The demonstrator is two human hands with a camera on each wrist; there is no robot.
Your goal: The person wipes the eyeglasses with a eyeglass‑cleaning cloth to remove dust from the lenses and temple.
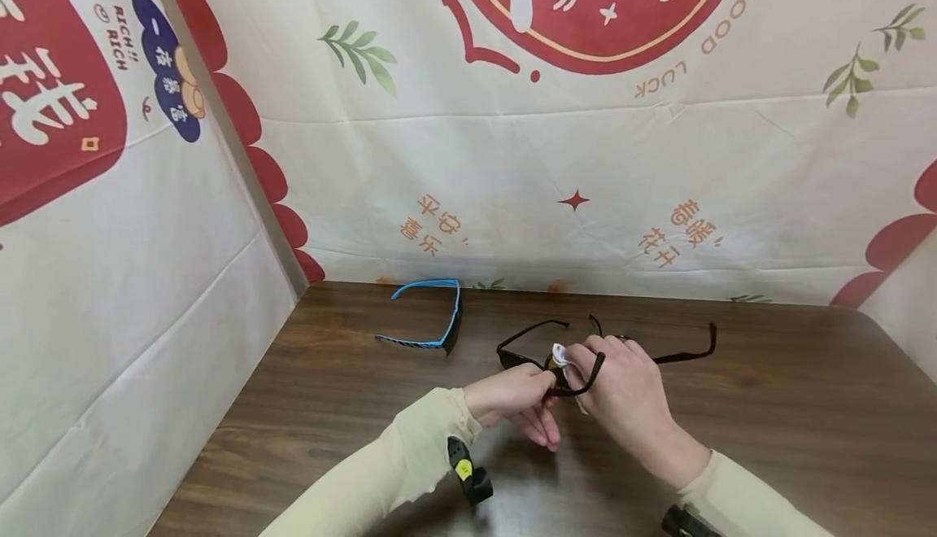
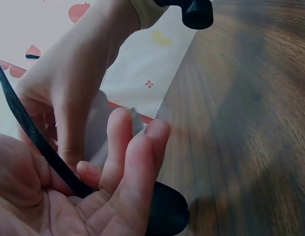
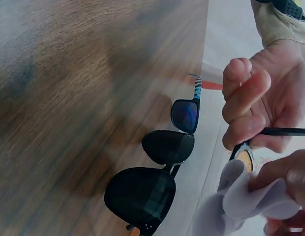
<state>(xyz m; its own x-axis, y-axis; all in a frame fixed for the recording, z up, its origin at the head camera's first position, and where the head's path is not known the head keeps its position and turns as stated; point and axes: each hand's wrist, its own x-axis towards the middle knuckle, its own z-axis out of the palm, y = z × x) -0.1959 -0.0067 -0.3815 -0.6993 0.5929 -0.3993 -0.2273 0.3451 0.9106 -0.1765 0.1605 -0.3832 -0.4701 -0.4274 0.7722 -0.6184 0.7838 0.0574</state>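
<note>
Near the middle of the table, my left hand [image 1: 516, 397] pinches a pair of black sunglasses [image 1: 515, 359] between thumb and fingers; its other fingers stretch out loosely. The sunglasses' temples are unfolded. My right hand [image 1: 622, 382] grips a white cloth [image 3: 241, 196], which presses on one lens and hides part of it. A second pair of black sunglasses [image 1: 688, 356] lies just behind the right hand, partly covered by it in the head view. Its dark lenses [image 3: 140, 196] show in the right wrist view.
Blue-framed sunglasses [image 1: 454, 317] lie unfolded at the back left of the brown wooden table [image 1: 351, 407]. A white printed cloth backdrop [image 1: 476, 163] rises behind the table's far edge, and another printed sheet [image 1: 146, 277] hangs on the left.
</note>
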